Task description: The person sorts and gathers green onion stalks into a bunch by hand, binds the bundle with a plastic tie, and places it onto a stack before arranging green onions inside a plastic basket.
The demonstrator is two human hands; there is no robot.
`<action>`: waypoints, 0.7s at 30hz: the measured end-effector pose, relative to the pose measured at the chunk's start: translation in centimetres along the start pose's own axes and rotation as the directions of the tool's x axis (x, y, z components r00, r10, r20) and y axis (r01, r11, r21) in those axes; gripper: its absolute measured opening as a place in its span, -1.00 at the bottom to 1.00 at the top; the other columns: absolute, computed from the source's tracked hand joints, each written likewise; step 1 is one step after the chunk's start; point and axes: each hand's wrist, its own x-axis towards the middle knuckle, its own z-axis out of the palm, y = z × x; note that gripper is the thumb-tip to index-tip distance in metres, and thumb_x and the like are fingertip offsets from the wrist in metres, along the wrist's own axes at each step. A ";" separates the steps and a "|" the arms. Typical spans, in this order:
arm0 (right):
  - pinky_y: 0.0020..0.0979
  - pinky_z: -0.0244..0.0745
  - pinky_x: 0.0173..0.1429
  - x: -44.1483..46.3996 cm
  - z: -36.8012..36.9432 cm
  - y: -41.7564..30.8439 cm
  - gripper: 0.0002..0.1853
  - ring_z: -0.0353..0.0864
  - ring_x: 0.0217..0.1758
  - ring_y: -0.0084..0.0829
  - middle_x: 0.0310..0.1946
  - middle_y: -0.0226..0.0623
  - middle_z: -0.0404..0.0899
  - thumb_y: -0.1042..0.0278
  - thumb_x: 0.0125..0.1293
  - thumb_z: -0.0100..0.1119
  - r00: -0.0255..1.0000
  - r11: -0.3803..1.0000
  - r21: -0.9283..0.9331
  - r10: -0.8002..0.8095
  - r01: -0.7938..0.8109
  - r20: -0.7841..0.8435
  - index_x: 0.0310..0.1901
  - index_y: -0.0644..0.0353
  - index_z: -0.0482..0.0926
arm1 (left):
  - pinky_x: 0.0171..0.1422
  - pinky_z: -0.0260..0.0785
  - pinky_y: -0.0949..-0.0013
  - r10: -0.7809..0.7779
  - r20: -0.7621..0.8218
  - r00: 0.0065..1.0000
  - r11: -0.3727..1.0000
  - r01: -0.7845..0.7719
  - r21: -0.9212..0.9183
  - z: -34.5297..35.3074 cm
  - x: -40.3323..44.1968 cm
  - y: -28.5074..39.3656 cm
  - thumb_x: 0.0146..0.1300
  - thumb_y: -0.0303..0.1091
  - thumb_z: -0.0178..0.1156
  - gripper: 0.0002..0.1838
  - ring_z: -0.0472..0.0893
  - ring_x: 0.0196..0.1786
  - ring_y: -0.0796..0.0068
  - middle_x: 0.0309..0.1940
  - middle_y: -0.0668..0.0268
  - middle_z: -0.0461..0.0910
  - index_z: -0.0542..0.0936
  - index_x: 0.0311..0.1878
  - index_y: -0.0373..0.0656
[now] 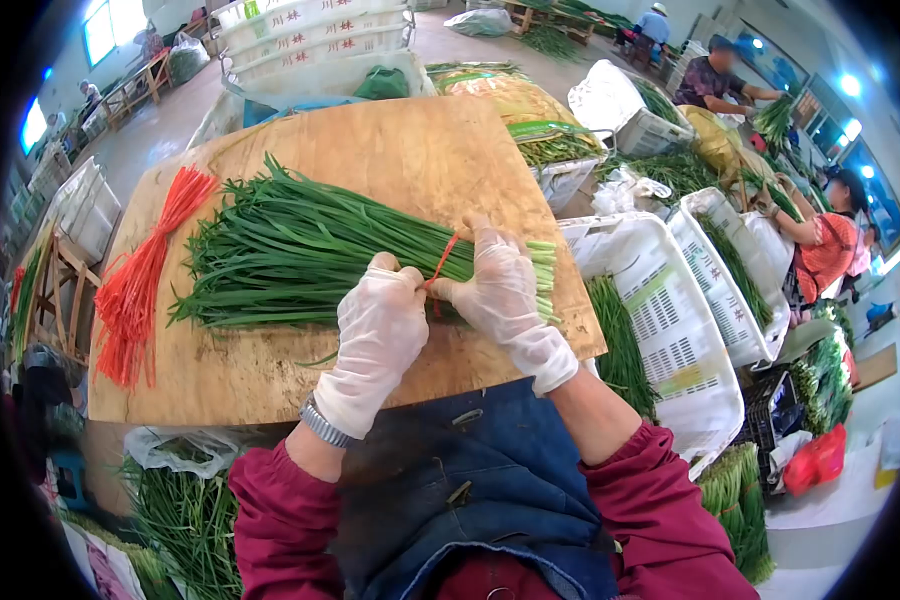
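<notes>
A thick bundle of garlic chives [310,235] lies on the wooden board, leaves to the left and pale cut ends to the right. A thin red tie [446,256] runs around its stems. My left hand [380,315], in a thin white glove, is closed on the tie at the near side of the bundle. My right hand [495,290], also gloved, is closed at the same spot, its thumb on the tie and its fingers over the stems. The exact finger grip is partly hidden. A bunch of loose red ties [155,270] lies at the board's left.
The wooden board [270,375] ends just before my apron. White crates [675,330] with chives stand close on the right, and stacked crates [315,40] behind. More chives [185,520] lie below left. Two co-workers [825,250] [715,80] handle greens at the right.
</notes>
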 end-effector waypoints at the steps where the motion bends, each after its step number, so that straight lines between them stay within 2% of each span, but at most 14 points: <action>1: -0.21 0.21 0.20 0.0 0.1 0.1 -0.18 0.45 0.01 -0.10 -0.15 -0.09 0.52 0.12 -0.24 0.45 1.000 1.000 -0.001 0.002 -0.002 0.005 0.09 0.32 0.34 | -0.30 0.38 0.19 0.009 -0.021 1.000 0.998 -0.010 -0.066 -0.1 0.1 -0.2 0.02 -0.46 0.20 -0.93 0.50 -0.41 0.07 -0.37 0.14 0.46 0.57 -0.41 -0.24; 2: -0.20 0.21 0.20 -0.1 0.2 0.2 -0.18 0.45 0.01 -0.10 -0.15 -0.10 0.52 0.13 -0.24 0.45 1.000 1.000 -0.005 -0.006 0.006 -0.009 0.09 0.32 0.33 | -0.41 0.37 0.30 0.056 -0.049 0.997 0.988 -0.062 -0.139 0.1 0.3 -0.7 0.04 -0.48 0.20 -0.92 0.52 -0.45 0.27 -0.37 0.24 0.47 0.58 -0.40 -0.29; 4: -0.19 0.21 0.20 -0.2 0.5 0.5 -0.18 0.45 0.01 -0.09 -0.16 -0.10 0.52 0.14 -0.25 0.44 0.999 1.000 -0.011 -0.023 0.023 -0.033 0.09 0.32 0.33 | -0.48 0.35 0.39 -0.079 0.079 0.994 0.891 0.106 -0.441 0.3 1.0 -0.9 0.08 -0.50 0.18 -0.92 0.52 -0.47 0.42 -0.37 0.29 0.50 0.57 -0.38 -0.32; 5: -0.19 0.20 0.21 -0.3 0.6 0.6 -0.17 0.44 0.02 -0.10 -0.15 -0.09 0.51 0.14 -0.25 0.44 0.999 1.000 -0.017 -0.023 0.023 -0.024 0.10 0.32 0.32 | -0.52 0.34 0.44 -0.131 0.156 0.979 0.800 0.197 -0.567 0.1 1.4 -0.8 0.11 -0.51 0.16 -0.92 0.53 -0.48 0.50 -0.37 0.32 0.51 0.57 -0.37 -0.34; 6: -0.19 0.18 0.22 -0.3 0.6 0.7 -0.16 0.44 0.02 -0.10 -0.13 -0.09 0.51 0.14 -0.25 0.43 1.000 0.999 -0.022 -0.024 0.024 -0.016 0.12 0.32 0.31 | -0.61 0.30 0.57 -0.234 0.370 0.899 0.556 0.436 -0.708 -0.9 1.7 0.4 0.19 -0.49 0.09 -0.88 0.50 -0.56 0.62 -0.46 0.34 0.52 0.55 -0.33 -0.36; 9: -0.17 0.13 0.27 -0.5 0.3 0.7 -0.10 0.39 0.10 -0.11 -0.04 -0.08 0.46 0.11 -0.26 0.43 0.996 0.995 -0.062 -0.079 0.081 0.038 0.16 0.32 0.26 | -0.63 0.30 0.56 -0.181 0.478 0.859 0.326 0.511 -0.795 -0.3 1.6 0.2 0.23 -0.48 0.04 -0.86 0.46 -0.66 0.60 -0.60 0.31 0.49 0.55 -0.27 -0.34; 10: -0.16 0.10 0.28 -0.7 0.1 0.7 -0.08 0.37 0.13 -0.12 0.00 -0.08 0.44 0.10 -0.26 0.43 0.993 0.991 -0.078 -0.102 0.107 0.061 0.18 0.32 0.24 | -0.64 0.29 0.55 -0.188 0.460 0.868 0.325 0.497 -0.805 -0.2 1.5 0.6 0.26 -0.46 0.01 -0.85 0.45 -0.69 0.61 -0.67 0.33 0.45 0.52 -0.34 -0.32; 13: -0.13 0.04 0.33 -1.5 -1.0 -0.3 0.01 0.28 0.22 -0.15 0.12 -0.10 0.34 0.02 -0.30 0.45 0.968 0.941 -0.236 -0.218 0.243 0.125 0.22 0.31 0.20 | -0.67 0.25 0.55 -0.206 0.402 0.892 0.400 0.452 -0.797 0.3 1.2 0.5 0.26 -0.45 0.00 -0.84 0.39 -0.72 0.64 -0.68 0.35 0.42 0.46 -0.43 -0.28; 14: -0.10 0.02 0.33 -1.6 -1.1 -0.1 0.06 0.23 0.26 -0.14 0.16 -0.12 0.30 -0.03 -0.31 0.46 0.955 0.916 -0.281 -0.247 0.286 0.166 0.24 0.32 0.17 | -0.70 0.19 0.55 -0.257 0.408 0.876 0.401 0.481 -0.780 0.1 1.1 1.2 0.27 -0.45 0.00 -0.81 0.32 -0.76 0.65 -0.68 0.36 0.39 0.39 -0.49 -0.24; 17: -0.10 0.03 0.33 -1.4 -1.4 0.3 0.08 0.25 0.24 -0.16 0.14 -0.12 0.31 -0.03 -0.34 0.46 0.947 0.917 -0.250 -0.277 0.311 0.162 0.23 0.33 0.16 | -0.72 0.15 0.55 -0.300 0.368 0.880 0.450 0.471 -0.759 -0.2 1.0 2.2 0.26 -0.46 0.00 -0.81 0.27 -0.77 0.66 -0.66 0.37 0.37 0.38 -0.49 -0.25; 18: -0.09 0.04 0.32 -1.3 -1.7 0.4 0.02 0.26 0.23 -0.17 0.13 -0.13 0.32 0.01 -0.29 0.43 0.943 0.906 -0.262 -0.308 0.332 0.129 0.23 0.33 0.17 | -0.73 0.14 0.54 -0.300 0.359 0.884 0.438 0.462 -0.771 -0.5 1.0 2.5 0.26 -0.47 0.01 -0.82 0.26 -0.77 0.66 -0.61 0.36 0.39 0.38 -0.48 -0.26; 20: -0.08 0.06 0.31 -1.0 -2.6 0.5 -0.10 0.26 0.22 -0.18 0.10 -0.13 0.34 0.09 -0.17 0.36 0.926 0.881 -0.287 -0.370 0.375 0.073 0.21 0.33 0.20 | -0.73 0.13 0.55 -0.251 0.278 0.927 0.501 0.370 -0.783 -0.7 1.0 3.1 0.27 -0.47 0.01 -0.83 0.24 -0.77 0.67 -0.60 0.35 0.40 0.38 -0.47 -0.26; 21: -0.08 0.08 0.31 -0.6 -2.9 0.7 -0.13 0.28 0.21 -0.18 0.08 -0.14 0.34 0.15 -0.20 0.34 0.908 0.855 -0.335 -0.419 0.397 0.008 0.19 0.32 0.21 | -0.72 0.13 0.55 -0.229 0.238 0.944 0.527 0.326 -0.785 -0.8 0.9 3.3 0.27 -0.47 0.00 -0.83 0.24 -0.78 0.67 -0.59 0.34 0.41 0.38 -0.46 -0.26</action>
